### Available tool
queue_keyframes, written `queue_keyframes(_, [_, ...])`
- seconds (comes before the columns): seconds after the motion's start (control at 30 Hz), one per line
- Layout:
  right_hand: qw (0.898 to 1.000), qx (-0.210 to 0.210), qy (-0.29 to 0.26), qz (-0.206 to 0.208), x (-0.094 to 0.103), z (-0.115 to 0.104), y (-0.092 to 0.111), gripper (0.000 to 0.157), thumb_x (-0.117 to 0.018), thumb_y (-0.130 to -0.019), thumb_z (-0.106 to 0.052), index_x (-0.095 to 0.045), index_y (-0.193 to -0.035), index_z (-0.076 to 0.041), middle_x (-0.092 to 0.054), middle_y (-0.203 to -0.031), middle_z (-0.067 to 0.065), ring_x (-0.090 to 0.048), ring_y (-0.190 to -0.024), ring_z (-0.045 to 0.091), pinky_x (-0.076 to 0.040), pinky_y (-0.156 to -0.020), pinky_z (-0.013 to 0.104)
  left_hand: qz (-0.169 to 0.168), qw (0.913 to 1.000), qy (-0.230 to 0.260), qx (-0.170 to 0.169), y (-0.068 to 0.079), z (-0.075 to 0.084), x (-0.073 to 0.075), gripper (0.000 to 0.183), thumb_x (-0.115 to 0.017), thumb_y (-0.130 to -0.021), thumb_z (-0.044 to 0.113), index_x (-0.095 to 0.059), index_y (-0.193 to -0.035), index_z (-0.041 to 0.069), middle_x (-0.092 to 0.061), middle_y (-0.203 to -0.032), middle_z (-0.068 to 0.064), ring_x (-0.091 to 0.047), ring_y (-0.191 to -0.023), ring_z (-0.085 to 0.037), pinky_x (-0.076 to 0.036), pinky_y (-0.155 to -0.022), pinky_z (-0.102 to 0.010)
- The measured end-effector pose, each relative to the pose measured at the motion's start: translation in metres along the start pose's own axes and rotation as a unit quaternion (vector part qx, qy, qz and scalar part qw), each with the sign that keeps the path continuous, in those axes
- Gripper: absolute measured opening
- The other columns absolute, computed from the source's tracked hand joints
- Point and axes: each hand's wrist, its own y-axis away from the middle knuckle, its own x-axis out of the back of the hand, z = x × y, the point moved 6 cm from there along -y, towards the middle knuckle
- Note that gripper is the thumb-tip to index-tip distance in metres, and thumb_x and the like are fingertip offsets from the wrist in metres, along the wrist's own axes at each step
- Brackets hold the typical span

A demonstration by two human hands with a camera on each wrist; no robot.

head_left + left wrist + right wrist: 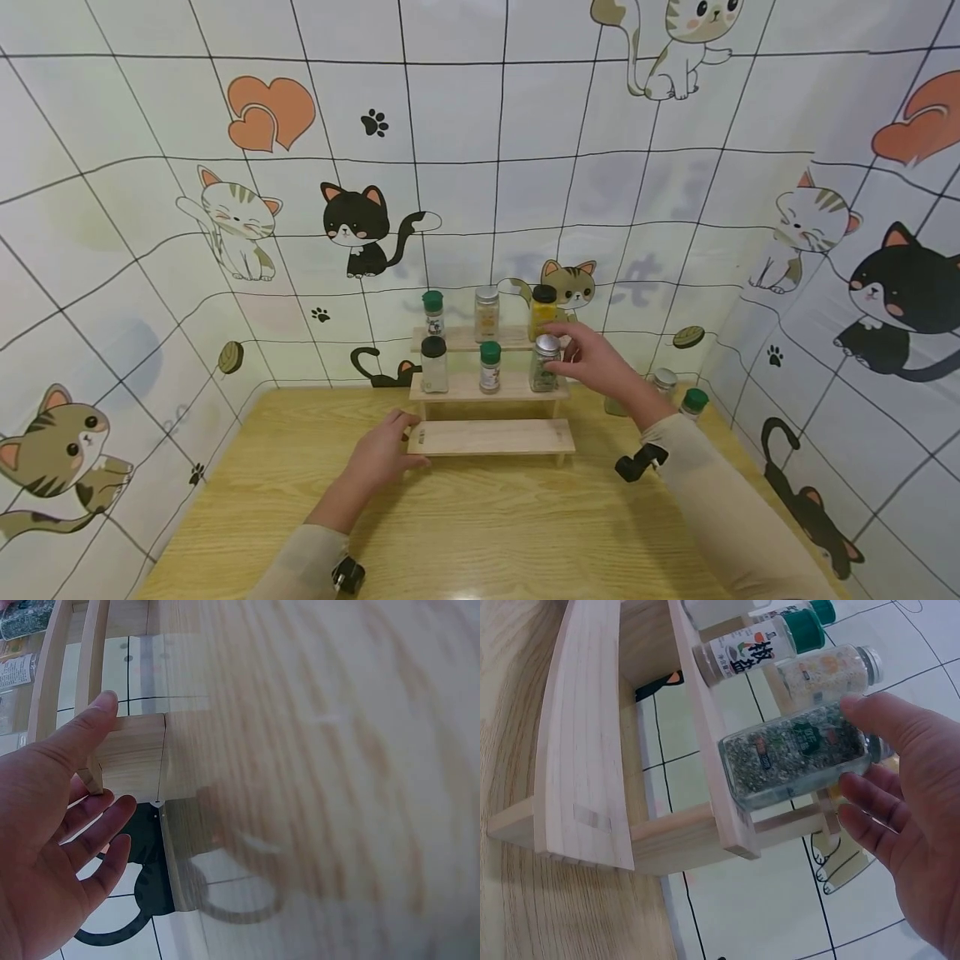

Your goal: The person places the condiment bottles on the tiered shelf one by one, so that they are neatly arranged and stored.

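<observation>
A three-tier wooden spice rack (491, 437) stands on the table. My left hand (381, 450) holds the left end of its lowest tier; in the left wrist view the thumb (94, 724) lies on one side of the board and the fingers on the other. On the right end of the middle tier, my right hand (596, 362) pinches a glass spice jar (795, 754) of dried green flakes with a silver lid. The jar's base is at the board. Beside it stand a green-capped shaker (490, 368) and a black-capped jar (433, 367).
The top tier bears a green-capped bottle (433, 312), a silver-lidded jar (487, 312) and a black-capped yellow jar (543, 310). Right of the rack, partly behind my right forearm, are a silver-lidded jar (663, 380) and a green-capped bottle (694, 402). A cat-print curtain surrounds the table (465, 525).
</observation>
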Motion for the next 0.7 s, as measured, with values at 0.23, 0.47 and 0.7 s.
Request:
queue_keyframes(0.23, [0.999, -0.032, 0.027, 0.022, 0.019, 0.012, 0.021, 0.058, -0.084, -0.102, -0.022, -0.060, -0.154, -0.012, -0.061, -0.140, 0.013, -0.062, -0.091, 0.024, -0.056, -0.077, 0.045, 0.001, 1.0000, 0.002, -0.003, 0.000, -0.002, -0.003, 0.072, -0.102, -0.081, 0.037, -0.067, -0.140, 0.013, -0.063, -0.129, 0.000, -0.072, -0.110, -0.022, -0.061, -0.086, -0.048])
queue_keyframes(0.47, [0.997, -0.054, 0.044, 0.037, 0.035, 0.029, 0.044, 0.053, -0.081, -0.105, -0.026, -0.061, -0.152, -0.011, -0.062, -0.134, 0.011, -0.063, -0.091, 0.023, -0.056, -0.076, 0.043, 0.004, 1.0000, -0.001, -0.003, 0.000, -0.003, -0.004, 0.073, -0.102, -0.081, 0.036, -0.068, -0.140, 0.012, -0.063, -0.129, 0.000, -0.072, -0.109, -0.022, -0.061, -0.086, -0.048])
queue_keyframes(0.7, [0.994, -0.080, 0.044, 0.062, 0.048, 0.045, 0.067, 0.056, -0.080, -0.106, -0.033, -0.060, -0.154, -0.011, -0.060, -0.145, 0.013, -0.065, -0.094, 0.024, -0.056, -0.079, 0.042, 0.004, 1.0000, 0.001, -0.004, 0.001, -0.001, -0.003, 0.072, -0.102, -0.081, 0.036, -0.067, -0.141, 0.013, -0.063, -0.129, 0.000, -0.072, -0.110, -0.022, -0.061, -0.087, -0.049])
